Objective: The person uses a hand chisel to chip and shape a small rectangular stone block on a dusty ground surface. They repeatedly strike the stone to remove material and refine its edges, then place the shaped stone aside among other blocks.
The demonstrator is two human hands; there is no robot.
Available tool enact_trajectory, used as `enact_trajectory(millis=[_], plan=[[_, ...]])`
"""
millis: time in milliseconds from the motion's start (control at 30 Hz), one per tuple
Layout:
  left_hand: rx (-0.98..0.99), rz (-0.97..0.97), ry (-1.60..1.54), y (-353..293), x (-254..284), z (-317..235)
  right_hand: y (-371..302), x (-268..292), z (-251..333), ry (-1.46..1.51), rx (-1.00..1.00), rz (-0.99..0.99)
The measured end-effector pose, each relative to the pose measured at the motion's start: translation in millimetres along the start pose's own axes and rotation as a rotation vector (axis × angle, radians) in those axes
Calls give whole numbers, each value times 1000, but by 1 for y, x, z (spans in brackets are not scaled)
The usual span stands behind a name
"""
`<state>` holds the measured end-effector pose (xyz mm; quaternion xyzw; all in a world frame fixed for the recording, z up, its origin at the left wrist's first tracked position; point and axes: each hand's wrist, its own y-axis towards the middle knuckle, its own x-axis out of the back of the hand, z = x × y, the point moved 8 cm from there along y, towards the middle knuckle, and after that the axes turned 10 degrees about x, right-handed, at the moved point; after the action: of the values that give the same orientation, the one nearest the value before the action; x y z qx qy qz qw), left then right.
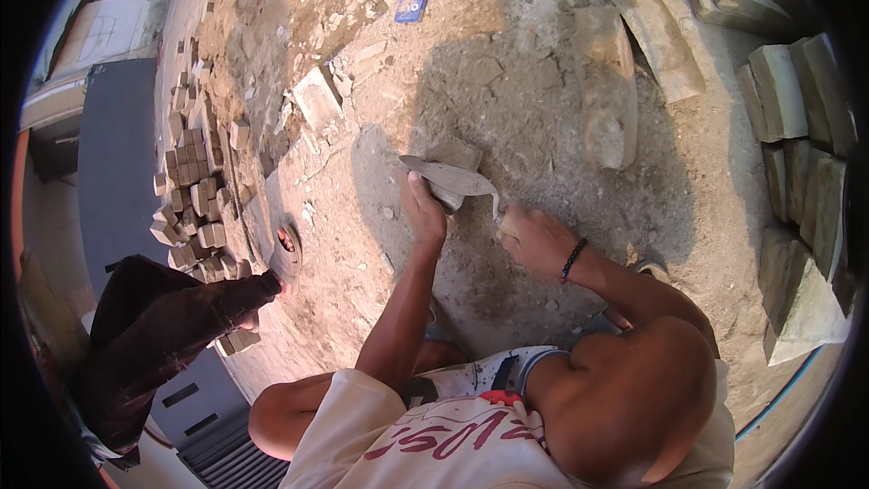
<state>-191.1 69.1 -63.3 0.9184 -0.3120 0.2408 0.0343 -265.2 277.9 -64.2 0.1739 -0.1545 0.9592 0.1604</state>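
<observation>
My right hand is closed round the short handle of a pointing trowel. The trowel's grey blade points left and lies across a grey block piece, which shows just below it. My left hand grips that block piece at its left side, with the thumb up near the blade; the other fingers are mostly hidden. Just beyond the blade a flat grey stone shows, partly covered by the trowel. I cannot tell whether it joins the held piece.
Long concrete slabs lie at the far right, and stacked concrete kerb blocks line the right side. Small paving bricks are piled at the left. A person's leg stands near them. Ahead lie a pale broken block and a blue packet.
</observation>
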Motion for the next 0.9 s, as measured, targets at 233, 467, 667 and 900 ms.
enact_trajectory(millis=[233, 467, 667, 900], plan=[[58, 427, 87, 8, 1, 0, -10, 47, -32, 271, -43, -279], [-152, 538, 662, -22, -22, -16, -39, 31, -5, 473, -44, -183], [-286, 453, 676, -38, -21, -21, -32, -7, -47, 561, -245, 104], [-336, 395, 727, -47, -33, -18, -36, -27, -46, 478, -140, 43]])
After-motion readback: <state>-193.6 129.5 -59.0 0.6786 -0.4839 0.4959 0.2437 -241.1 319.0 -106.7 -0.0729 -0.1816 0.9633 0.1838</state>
